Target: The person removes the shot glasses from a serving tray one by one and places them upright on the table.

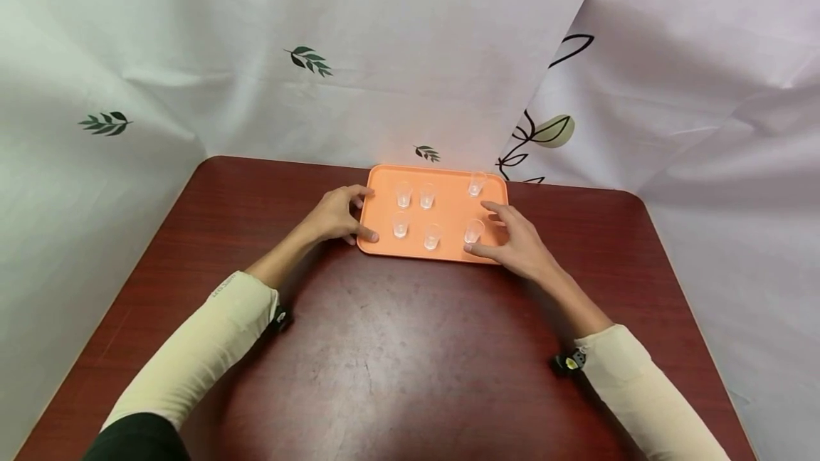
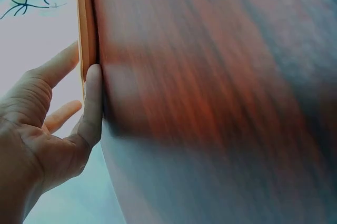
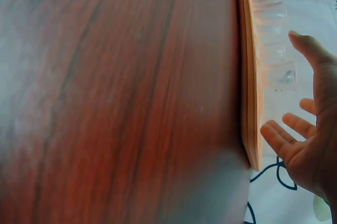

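An orange tray (image 1: 448,213) lies at the far edge of the table, bearing several small clear plastic cups. My left hand (image 1: 336,213) grips the tray's left end; its thumb reaches over the rim, and in the left wrist view a finger of the left hand (image 2: 58,124) lies along the tray's outer side (image 2: 87,19). Over the right end my right hand (image 1: 515,240) is spread, thumb near the front right cup (image 1: 474,231). Another cup (image 1: 477,183) stands behind it, near the back rim. In the right wrist view, the right hand (image 3: 310,129) appears apart from the cups.
Further left on the tray stand a back-row cup (image 1: 403,195), its neighbour cup (image 1: 427,196), a front-row cup (image 1: 400,225) and a cup (image 1: 432,237) nearer the middle. A dark red table (image 1: 384,347) extends toward me. White cloth (image 1: 416,77) hangs behind and beside it.
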`<state>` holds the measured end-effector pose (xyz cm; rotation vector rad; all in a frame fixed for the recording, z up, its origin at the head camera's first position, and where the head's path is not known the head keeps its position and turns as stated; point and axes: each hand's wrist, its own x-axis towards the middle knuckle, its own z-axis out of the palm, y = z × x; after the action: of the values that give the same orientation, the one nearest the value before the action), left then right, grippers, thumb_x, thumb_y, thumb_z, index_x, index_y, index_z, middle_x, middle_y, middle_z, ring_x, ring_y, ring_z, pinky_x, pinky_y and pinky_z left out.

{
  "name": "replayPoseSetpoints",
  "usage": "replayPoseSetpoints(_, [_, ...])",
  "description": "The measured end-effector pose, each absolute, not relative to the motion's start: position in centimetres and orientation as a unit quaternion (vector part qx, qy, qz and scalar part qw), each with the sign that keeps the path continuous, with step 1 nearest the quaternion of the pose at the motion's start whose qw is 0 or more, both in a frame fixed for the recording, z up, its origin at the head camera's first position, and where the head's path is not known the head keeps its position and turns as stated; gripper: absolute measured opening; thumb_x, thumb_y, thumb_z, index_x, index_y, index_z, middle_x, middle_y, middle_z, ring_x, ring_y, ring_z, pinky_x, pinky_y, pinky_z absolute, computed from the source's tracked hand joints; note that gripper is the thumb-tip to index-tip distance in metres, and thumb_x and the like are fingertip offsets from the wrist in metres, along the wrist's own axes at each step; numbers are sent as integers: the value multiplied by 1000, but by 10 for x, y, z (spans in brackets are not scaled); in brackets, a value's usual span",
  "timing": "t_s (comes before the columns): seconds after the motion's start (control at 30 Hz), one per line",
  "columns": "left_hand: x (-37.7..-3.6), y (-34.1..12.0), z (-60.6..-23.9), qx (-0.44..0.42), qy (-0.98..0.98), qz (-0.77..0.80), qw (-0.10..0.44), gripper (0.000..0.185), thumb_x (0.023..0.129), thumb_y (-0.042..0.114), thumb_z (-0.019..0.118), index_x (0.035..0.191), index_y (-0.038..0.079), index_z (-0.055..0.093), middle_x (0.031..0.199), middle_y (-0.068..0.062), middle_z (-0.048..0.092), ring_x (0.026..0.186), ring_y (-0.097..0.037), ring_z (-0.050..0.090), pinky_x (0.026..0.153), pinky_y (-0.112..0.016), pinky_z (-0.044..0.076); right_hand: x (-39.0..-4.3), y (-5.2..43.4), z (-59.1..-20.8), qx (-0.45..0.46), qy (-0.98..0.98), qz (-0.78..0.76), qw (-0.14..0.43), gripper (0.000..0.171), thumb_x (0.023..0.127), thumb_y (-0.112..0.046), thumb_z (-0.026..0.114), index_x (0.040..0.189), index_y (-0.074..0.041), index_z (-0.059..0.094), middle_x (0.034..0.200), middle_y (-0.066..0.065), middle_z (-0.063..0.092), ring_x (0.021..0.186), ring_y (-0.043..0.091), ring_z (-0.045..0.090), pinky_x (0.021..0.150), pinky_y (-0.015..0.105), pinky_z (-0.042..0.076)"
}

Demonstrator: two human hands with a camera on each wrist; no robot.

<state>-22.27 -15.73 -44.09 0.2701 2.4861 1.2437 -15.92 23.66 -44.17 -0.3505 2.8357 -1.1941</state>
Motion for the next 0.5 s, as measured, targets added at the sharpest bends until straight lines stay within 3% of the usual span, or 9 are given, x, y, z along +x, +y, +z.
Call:
replayPoseSetpoints(0.33, [-227,-156,-442,84,877,434,189,105,74,3,107,165,8,56,134,-23,52,58,-20,73,60,-38,71,-163,224,-450,-118,892,-434,45,89,86,-27,101,162,-9,58,164,18,62,140,45,71,120,61,59])
replayPoseSetpoints(0.5, [-231,-154,-439,88,874,432,207,108,75,3,106,168,8,52,123,-19,50,59,-19,73,61,-37,71,-165,221,-453,-112,886,-449,45,84,87,-22,101,159,-8,60,158,20,66,138,43,72,119,60,60])
